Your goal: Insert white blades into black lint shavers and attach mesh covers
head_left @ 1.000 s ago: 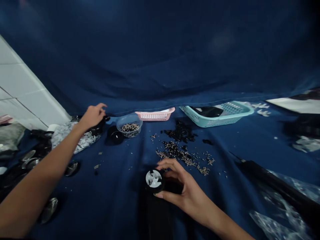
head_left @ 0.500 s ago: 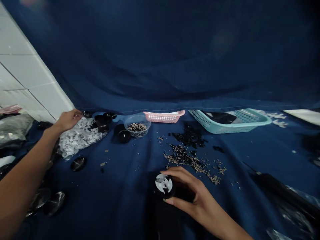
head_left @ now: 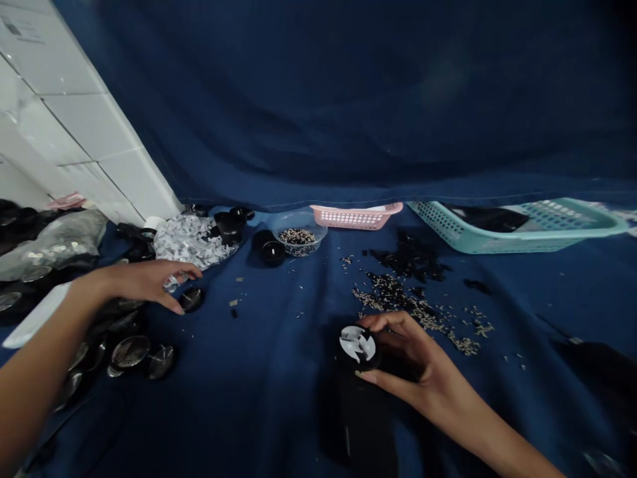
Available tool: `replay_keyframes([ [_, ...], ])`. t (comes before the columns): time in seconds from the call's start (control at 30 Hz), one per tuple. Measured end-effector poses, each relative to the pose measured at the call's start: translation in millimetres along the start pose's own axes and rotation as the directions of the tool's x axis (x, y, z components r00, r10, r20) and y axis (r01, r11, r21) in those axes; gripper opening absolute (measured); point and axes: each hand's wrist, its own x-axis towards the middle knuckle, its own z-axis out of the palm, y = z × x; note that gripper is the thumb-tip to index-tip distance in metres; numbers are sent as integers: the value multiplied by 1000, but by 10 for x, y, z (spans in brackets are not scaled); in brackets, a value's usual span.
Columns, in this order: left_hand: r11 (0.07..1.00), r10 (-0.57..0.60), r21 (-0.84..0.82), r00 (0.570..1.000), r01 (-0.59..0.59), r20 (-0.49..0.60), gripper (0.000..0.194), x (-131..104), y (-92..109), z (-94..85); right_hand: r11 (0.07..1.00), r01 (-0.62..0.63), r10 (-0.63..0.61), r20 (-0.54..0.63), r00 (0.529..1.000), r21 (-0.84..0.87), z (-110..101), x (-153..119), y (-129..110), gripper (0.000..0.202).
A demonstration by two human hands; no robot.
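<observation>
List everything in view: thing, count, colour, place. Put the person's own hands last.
black cylinder with white vaned insert: one, black and white, near centre, gripped by the right hand
round metal discs: several, silvery, near left on the cloth
small dark disc: one, dark, at the left hand's fingertips
white scraps pile: one heap, white, far left
clear bowl: one, transparent, holding small grains, far centre
black cups: a few, black, beside the bowl
loose grains: scattered, pale and dark, centre right
pink basket: one, far centre
teal basket: one, far right
blue cloth: one, dark blue, covering the surface and backdrop
left hand: open, over the discs
right hand: closed round the cylinder
</observation>
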Motion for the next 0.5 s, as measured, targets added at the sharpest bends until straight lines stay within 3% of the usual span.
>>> replay_keyframes([
  [0.13, 998, 66, -15, 998, -66, -10, 44, 10, -2, 268, 997, 5, -2, 40, 999, -79, 5, 2, -11, 48],
  [0.2, 996, 81, -44, 996, -83, -38, 39, 29, -1, 296, 998, 21, -18, 53, 998, -65, 11, 2, -21, 40],
  [0.27, 989, 82, -113, 993, -91, -83, 45, 22, 49, 278, 999, 29, -29, 21, 999, -23, 26, -7, -24, 38],
  [0.4, 900, 138, -381, 967, -212, -212, 58, -25, 364, 240, 1000, 29, -29, -24, 999, -12, 67, -40, -28, 46],
  [0.5, 707, 205, -609, 928, -359, -310, 54, -12, 744, 346, 999, 28, -30, -31, 999, -36, 83, -45, -51, 46],
])
